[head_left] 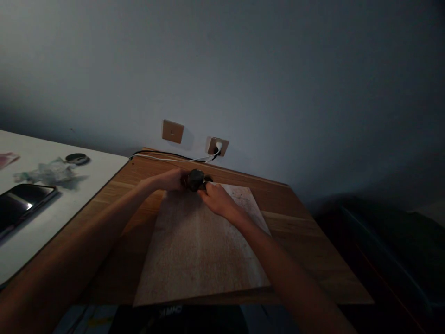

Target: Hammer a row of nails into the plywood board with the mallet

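Observation:
Over the far edge of a pale wooden board (201, 250), both my hands meet at a dark, round-ended object (196, 179) whose kind I cannot make out. My left hand (174, 179) is closed around its left side, with the fingers mostly hidden in shadow. On the other side, my right hand (218, 198) pinches a smaller dark part that sticks out to the right of the round end. The board lies flat on a brown wooden table (295, 232).
White and black cables (167, 159) run along the table's back edge to a wall socket (218, 146). Another wall plate (173, 131) is beside it. At left, a white table (93, 174) holds a phone (24, 204), crumpled clear plastic (52, 171) and a dark oval object (77, 158).

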Tool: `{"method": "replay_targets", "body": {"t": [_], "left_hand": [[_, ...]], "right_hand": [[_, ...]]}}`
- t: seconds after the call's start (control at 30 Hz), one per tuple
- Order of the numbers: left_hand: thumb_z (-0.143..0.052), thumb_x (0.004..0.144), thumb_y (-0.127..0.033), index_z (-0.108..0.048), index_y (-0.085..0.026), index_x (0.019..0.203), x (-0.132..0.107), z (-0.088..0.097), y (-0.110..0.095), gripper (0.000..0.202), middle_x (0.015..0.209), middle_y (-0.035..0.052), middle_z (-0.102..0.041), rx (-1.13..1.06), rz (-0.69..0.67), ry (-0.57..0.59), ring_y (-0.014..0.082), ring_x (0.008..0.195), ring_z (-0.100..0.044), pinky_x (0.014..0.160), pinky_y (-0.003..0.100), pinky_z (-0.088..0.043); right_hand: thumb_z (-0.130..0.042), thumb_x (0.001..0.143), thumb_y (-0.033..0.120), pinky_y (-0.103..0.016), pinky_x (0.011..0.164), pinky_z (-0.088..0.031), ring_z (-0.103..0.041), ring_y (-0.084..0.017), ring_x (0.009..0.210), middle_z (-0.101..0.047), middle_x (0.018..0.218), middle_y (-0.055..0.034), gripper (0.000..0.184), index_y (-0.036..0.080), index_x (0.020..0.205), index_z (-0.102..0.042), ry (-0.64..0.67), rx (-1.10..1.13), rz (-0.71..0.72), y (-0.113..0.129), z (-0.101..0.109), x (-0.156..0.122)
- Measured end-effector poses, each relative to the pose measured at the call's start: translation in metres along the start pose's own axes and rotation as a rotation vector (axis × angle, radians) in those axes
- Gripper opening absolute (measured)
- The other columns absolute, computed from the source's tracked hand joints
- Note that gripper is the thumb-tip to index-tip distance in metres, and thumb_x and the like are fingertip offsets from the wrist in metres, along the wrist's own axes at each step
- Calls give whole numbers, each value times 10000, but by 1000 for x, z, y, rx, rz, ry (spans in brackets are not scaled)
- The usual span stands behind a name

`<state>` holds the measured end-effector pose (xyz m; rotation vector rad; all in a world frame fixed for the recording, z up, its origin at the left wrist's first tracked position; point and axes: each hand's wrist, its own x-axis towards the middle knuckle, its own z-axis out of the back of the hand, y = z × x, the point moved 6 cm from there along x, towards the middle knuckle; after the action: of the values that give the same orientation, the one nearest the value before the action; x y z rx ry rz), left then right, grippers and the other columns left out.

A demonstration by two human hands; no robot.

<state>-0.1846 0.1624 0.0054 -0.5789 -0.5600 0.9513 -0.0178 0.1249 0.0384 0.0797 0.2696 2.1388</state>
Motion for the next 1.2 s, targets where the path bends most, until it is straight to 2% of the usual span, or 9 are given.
{"method": "replay_targets", "body": {"t": [0.3, 0.47, 0.67, 0.77, 0.9, 1.2], "left_hand": [[-614, 624, -195, -716, -162, 1005, -2, 1, -1, 396, 813, 0, -722, 27, 53, 11, 193, 757, -647, 637, 242, -437], [-627, 635, -208, -735, -171, 1053, -2, -1, 0, 434, 827, 0, -732, 10, 58, 16, 193, 752, -652, 643, 245, -435], [-626, 640, -215, -746, -169, 1027, -1, 0, -4, 409, 882, 12, -741, -20, 24, 6, 205, 808, -651, 722, 269, -464], [-619, 632, -206, -744, -159, 977, -1, -1, -3, 370, 826, 9, -723, 13, 68, 24, 196, 769, -637, 694, 264, -447], [-649, 623, -229, -726, -150, 1001, -2, 1, -4, 394, 853, 18, -728, 41, 93, 14, 195, 778, -638, 682, 261, -441], [-633, 641, -206, -726, -173, 962, -2, 0, -3, 336, 800, -8, -718, 3, 57, 28, 180, 738, -635, 635, 242, -434]], "right_hand": [[-452, 1065, 361, -337, 885, -475, -690, -303, 1136, -729, 1172, -220, 371, 93, 1177, -683, -1, -21, -14, 1, 2, -1], [-457, 1062, 350, -333, 880, -476, -690, -300, 1140, -728, 1188, -218, 363, 94, 1188, -681, 3, -17, -12, 1, 2, -3], [-465, 1055, 350, -338, 863, -480, -703, -303, 1103, -738, 1157, -215, 360, 99, 1194, -682, 16, -11, -12, 2, 2, -4], [-444, 1065, 356, -337, 887, -477, -688, -299, 1140, -728, 1189, -217, 374, 95, 1206, -672, 7, -9, -12, 2, 3, -4], [-462, 1058, 351, -339, 889, -479, -692, -305, 1137, -727, 1187, -224, 364, 90, 1194, -677, 14, -5, -10, 3, 2, -4], [-490, 1047, 343, -337, 896, -472, -687, -300, 1132, -731, 1166, -214, 324, 104, 1160, -678, -8, 35, -7, 2, 3, -4]]}}
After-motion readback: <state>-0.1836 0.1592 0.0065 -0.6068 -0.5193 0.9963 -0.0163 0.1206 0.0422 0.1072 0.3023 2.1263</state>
